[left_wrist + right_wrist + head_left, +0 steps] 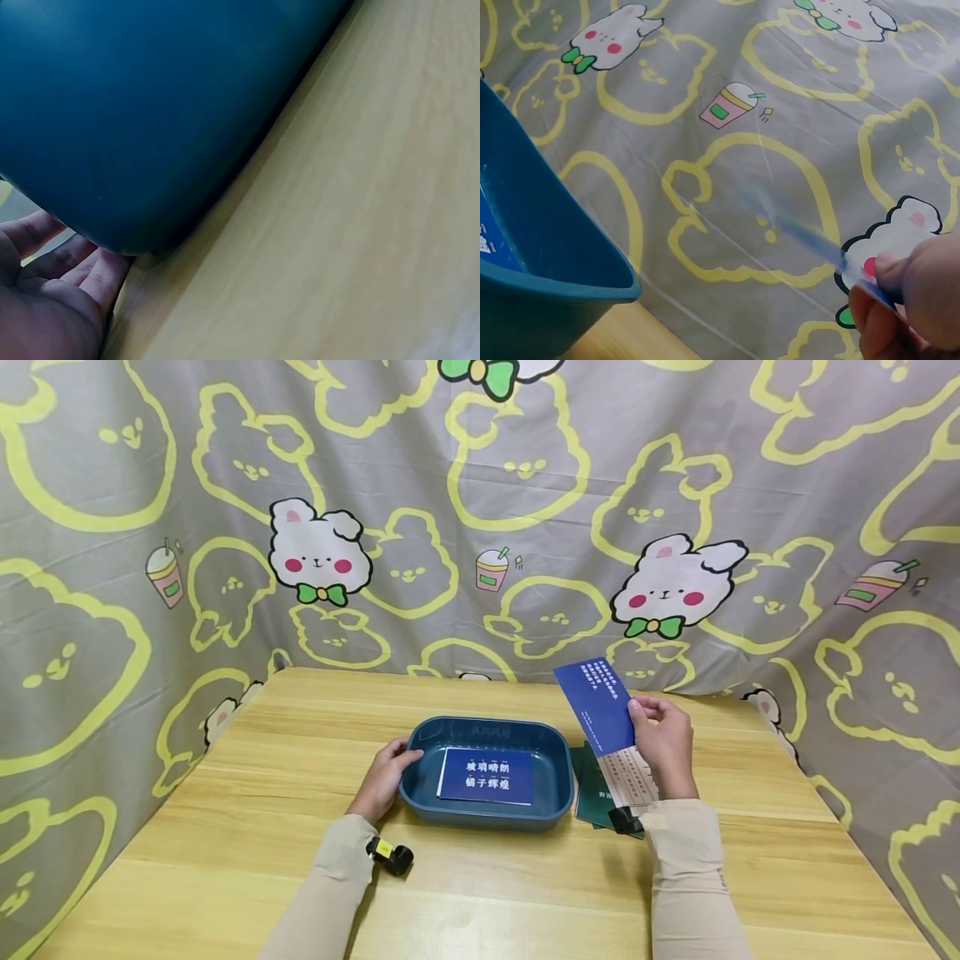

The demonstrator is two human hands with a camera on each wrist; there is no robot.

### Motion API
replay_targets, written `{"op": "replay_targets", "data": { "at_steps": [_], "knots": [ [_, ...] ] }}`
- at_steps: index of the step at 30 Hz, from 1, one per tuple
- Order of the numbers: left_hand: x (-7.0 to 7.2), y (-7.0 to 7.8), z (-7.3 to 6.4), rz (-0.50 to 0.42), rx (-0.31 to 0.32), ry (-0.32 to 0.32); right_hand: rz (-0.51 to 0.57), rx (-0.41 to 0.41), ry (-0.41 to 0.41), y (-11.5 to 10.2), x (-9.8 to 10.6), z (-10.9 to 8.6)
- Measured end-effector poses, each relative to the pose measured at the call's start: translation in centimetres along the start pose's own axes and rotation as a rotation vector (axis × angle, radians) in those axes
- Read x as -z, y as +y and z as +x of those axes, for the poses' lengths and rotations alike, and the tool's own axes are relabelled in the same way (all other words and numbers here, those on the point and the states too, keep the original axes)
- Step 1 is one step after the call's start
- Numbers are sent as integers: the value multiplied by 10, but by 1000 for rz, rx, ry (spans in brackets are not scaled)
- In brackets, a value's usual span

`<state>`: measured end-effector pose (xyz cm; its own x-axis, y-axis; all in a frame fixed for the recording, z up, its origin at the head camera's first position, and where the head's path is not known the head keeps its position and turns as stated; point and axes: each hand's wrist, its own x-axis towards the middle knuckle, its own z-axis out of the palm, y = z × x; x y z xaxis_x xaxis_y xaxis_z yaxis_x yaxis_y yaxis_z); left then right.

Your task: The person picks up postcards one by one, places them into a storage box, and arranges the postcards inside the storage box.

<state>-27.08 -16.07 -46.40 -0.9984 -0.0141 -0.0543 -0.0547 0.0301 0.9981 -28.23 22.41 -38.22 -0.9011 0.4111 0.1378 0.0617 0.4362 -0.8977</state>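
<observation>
My left hand [384, 778] holds the left end of a dark blue plastic tub [487, 817], thumb at the rim. In the left wrist view its fingers [101, 281] lie against the outside of the wall, low by the table. Inside the tub lies a blue card [486, 777] with white lettering, over a pale-edged one. To the right of the tub, my right hand [663, 739] pinches another blue card [594, 703] by its right edge, tilted and raised. In the right wrist view this card [806, 240] appears blurred and nearly edge-on between thumb and fingers.
Beneath the right hand, green cards [592, 806] and a cream printed card [628, 777] lie on the wooden table [480, 893], just right of the tub. A grey curtain [420, 635] with yellow bear outlines hangs behind the table and along both sides.
</observation>
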Motion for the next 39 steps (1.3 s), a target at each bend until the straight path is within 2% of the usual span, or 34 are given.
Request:
{"op": "replay_targets", "data": {
  "at_steps": [7, 16, 21, 26, 29, 34, 39],
  "knots": [
    [0, -1, 1, -2, -4, 6, 83, -6, -12, -2, -2, 1],
    [0, -1, 1, 0, -3, 1, 91, -16, -63, -5, -4, -1],
    [0, -1, 0, 0, 1, -9, 104, -5, -157, -6, -3, -3],
    [0, -1, 0, 0, 0, -11, 187, 29, -296, -6, -1, -5],
    [0, 1, -1, -3, 4, -3, 208, 59, -336, -5, -2, -5],
    [-1, 1, -1, 0, 3, -5, 178, 96, -316, -4, -5, -5],
    [-1, 1, -1, 4, 4, -10, 207, 84, -292, -4, -10, -5]
  ]
}}
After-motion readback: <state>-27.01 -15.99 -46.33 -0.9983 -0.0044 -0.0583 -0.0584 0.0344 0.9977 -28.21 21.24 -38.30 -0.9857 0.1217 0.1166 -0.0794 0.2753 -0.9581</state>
